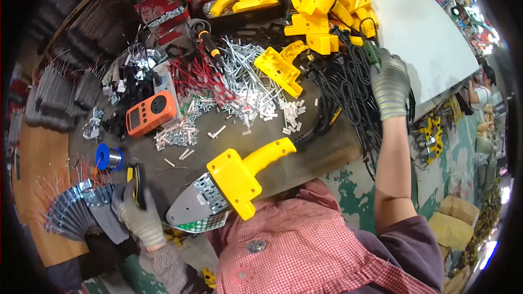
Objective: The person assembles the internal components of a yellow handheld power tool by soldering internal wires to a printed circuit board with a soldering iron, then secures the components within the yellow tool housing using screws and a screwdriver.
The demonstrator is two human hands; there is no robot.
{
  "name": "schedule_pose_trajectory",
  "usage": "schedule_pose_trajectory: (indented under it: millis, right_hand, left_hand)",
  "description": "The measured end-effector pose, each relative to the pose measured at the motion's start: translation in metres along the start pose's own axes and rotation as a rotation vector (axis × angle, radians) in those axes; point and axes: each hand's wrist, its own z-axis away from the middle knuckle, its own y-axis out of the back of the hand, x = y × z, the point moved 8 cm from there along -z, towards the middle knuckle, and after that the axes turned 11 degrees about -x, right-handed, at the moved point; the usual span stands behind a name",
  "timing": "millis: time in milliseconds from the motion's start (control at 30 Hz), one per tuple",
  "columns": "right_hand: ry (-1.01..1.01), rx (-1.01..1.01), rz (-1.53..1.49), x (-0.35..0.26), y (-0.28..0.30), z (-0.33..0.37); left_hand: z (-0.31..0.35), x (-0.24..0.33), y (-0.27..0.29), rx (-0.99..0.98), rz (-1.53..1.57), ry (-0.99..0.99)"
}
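Note:
My left hand [140, 219], in a striped work glove, is closed around the lower end of a black-and-yellow handled tool [137, 182] at the table's near left edge. Up at the right, my gloved right hand [391, 84] grips a green cylindrical tool [372, 53] with a dark looped cord above it. Beneath that hand lies a heap of black power cords [348, 87]. Between my hands a yellow-handled device [235, 182] with a grey metal plate rests at the table's front edge. A yellow half shell [280, 71] lies open side up beyond it.
Yellow housings [316, 0] pile up at the back. Mid-table hold long screws [245, 60], red wires [196, 76] and white sleeves [293, 115]. An orange meter [152, 113], a blue solder spool [109, 158] and fanned grey metal plates [71, 209] lie left. A white board [430, 32] stands right.

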Motion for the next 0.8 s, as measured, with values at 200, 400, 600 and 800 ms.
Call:
schedule_pose_trajectory:
  millis: [200,400,600,800]
  right_hand:
    - [0.194,-0.29,-0.001,-0.144,-0.052,0.013]
    - [0.119,-0.225,0.08,-0.145,-0.072,0.014]
    - [0.368,0.127,-0.901,-0.138,0.02,0.028]
    - [0.99,-0.017,-1.278,-0.32,0.152,0.034]
  left_hand:
    - [0.031,0.078,0.014,-0.445,0.378,-0.263]
    - [0.042,0.083,-0.023,-0.5,0.254,-0.351]
    - [0.048,0.068,-0.004,-0.293,0.394,-0.548]
    - [0.043,0.01,0.005,-0.154,0.278,-0.463]
